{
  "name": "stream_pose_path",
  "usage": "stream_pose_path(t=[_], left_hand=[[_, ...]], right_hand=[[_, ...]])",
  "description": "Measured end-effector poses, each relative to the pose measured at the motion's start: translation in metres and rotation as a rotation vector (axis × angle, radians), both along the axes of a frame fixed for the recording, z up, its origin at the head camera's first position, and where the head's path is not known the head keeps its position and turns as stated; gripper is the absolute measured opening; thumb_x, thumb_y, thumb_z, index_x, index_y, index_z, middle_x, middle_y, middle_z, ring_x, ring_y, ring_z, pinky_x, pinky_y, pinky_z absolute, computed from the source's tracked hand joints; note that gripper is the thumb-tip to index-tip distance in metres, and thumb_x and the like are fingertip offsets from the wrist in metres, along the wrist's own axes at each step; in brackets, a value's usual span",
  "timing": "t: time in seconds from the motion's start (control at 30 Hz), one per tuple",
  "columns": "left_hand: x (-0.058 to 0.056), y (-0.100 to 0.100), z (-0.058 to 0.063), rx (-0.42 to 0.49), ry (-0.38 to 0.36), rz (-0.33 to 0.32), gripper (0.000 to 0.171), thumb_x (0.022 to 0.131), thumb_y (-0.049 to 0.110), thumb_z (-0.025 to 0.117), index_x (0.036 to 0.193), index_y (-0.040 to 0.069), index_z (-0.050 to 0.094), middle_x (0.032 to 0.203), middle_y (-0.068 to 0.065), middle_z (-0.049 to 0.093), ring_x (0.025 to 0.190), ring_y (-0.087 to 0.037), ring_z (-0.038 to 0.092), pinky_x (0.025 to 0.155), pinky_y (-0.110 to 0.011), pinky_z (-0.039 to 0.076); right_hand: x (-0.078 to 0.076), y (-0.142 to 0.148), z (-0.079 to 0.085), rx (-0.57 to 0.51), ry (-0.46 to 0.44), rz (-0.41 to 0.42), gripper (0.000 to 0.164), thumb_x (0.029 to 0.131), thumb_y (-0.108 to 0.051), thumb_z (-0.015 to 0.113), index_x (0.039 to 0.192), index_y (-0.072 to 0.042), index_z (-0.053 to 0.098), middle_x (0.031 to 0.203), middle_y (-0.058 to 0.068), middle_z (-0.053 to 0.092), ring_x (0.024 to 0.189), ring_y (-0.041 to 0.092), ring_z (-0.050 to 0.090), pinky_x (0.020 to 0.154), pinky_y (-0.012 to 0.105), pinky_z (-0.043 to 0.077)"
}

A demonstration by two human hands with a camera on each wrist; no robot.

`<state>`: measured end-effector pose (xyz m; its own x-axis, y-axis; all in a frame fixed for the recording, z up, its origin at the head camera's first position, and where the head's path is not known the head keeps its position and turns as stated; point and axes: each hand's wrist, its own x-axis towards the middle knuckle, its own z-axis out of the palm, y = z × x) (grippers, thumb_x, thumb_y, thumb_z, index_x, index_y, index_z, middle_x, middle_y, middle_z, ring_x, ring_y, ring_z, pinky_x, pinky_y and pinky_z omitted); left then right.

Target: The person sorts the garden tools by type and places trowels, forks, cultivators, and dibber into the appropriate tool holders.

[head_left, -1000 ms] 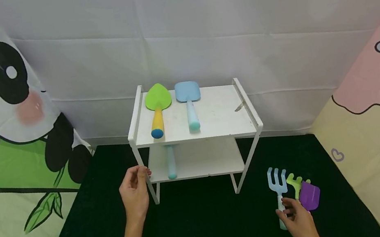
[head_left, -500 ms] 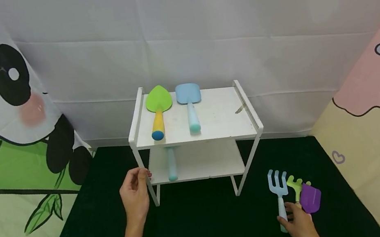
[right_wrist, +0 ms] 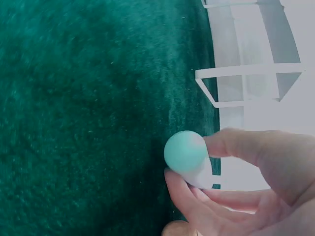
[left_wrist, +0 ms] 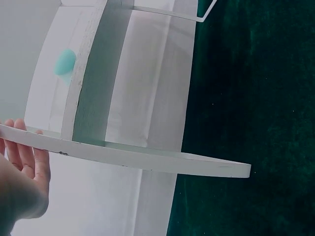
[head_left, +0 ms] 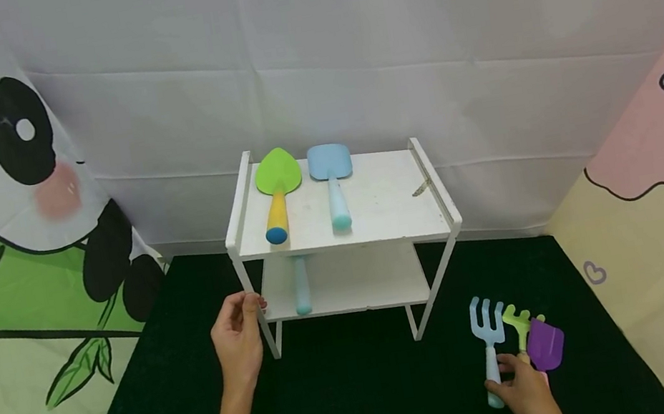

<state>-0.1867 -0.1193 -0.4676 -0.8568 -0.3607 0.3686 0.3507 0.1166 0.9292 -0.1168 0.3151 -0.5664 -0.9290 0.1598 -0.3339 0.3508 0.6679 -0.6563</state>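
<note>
My left hand grips the left front leg of a small white two-tier shelf; in the left wrist view the fingers pass behind the white bar. At the right, my right hand holds a light blue toy hand fork by its handle, tines pointing away. The right wrist view shows thumb and fingers around the handle's turquoise end. Just right of the fork lie a green toy rake and a purple shovel, their handles partly hidden by the right hand.
On the top tier rest a green trowel with a yellow handle and a light blue spade. A light blue handle shows on the lower tier. Dark green cloth covers the ground; a white sheet hangs behind.
The right hand has slid slightly down along the fork's handle and closed on it; the handle's lower end has swung a little left. The left hand stays on the shelf leg.
</note>
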Motion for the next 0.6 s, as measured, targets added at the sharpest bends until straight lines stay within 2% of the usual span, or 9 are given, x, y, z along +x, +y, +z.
stream_pose_path(t=[0.17,0.33,0.47,0.6], left_hand=[[-0.007,-0.004,-0.013,0.006,0.019,-0.004,0.019,0.107,0.009,0.055,0.109,-0.007,0.064,0.101,-0.021,0.066,0.090,-0.012,0.065,0.085,-0.015,0.052],[-0.009,-0.005,-0.017,0.005,0.025,-0.002,0.018,0.107,0.009,0.055,0.109,-0.008,0.064,0.100,-0.021,0.067,0.089,-0.010,0.065,0.086,-0.014,0.052],[-0.004,-0.001,-0.007,0.006,0.015,0.003,0.021,0.107,0.006,0.054,0.109,-0.013,0.062,0.100,-0.025,0.065,0.089,-0.012,0.065,0.085,-0.014,0.052],[0.004,0.003,0.008,-0.004,0.015,0.002,0.022,0.107,0.005,0.054,0.108,-0.016,0.060,0.099,-0.029,0.064,0.088,-0.014,0.065,0.085,-0.014,0.052]], right_hand=[[0.001,0.004,-0.001,-0.113,-0.019,-0.028,0.069,0.084,-0.013,0.083,0.137,0.014,0.049,0.117,0.028,0.064,0.086,0.026,0.070,0.072,0.042,0.061],[0.002,0.004,-0.004,-0.251,-0.086,-0.087,0.072,0.087,-0.014,0.080,0.143,0.012,0.043,0.125,0.030,0.060,0.094,0.028,0.069,0.075,0.043,0.061],[0.004,0.006,-0.006,-0.355,-0.125,-0.111,0.071,0.095,-0.020,0.074,0.146,0.014,0.038,0.134,0.035,0.051,0.105,0.037,0.066,0.081,0.046,0.061],[0.006,0.008,-0.007,-0.398,-0.152,-0.122,0.074,0.098,-0.026,0.071,0.148,0.014,0.035,0.138,0.038,0.046,0.110,0.041,0.065,0.083,0.047,0.060]])
